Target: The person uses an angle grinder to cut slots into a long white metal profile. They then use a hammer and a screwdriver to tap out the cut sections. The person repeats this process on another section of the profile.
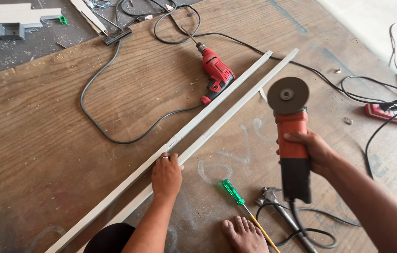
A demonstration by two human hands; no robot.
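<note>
Step in hand: cutting a white metal strip with an angle grinder.

- Left hand (166, 174): palm down, fingers (163, 158) spread narrow over the two white strips (207, 122), pressing them flat on the plywood sheet (44, 140). Strips side by side, running from 7 o'clock to 1 o'clock across the sheet.
- Right hand (311, 151): fingers wrapped tight around the orange body of the angle grinder (293, 140), held clear of the strips at 3 o'clock of the left hand, disc (288, 95) pointing toward 12 o'clock.

For a clean cut (judgement):
- Keep pressing hand well away from the cut line; shift toward 7 o'clock if needed.
- Lower disc square to the strip, light pressure, no twisting.
- Route grinder cable (301, 229) behind, away from disc.
- Draw bare foot (244, 234) back; sparks and offcuts likely.
- Clear green-handled screwdriver (236, 194) and pliers (273, 201) near 5 o'clock.
- Red drill (216, 74) lying at 12 o'clock, touching the upper strip; move aside before cutting.
</note>
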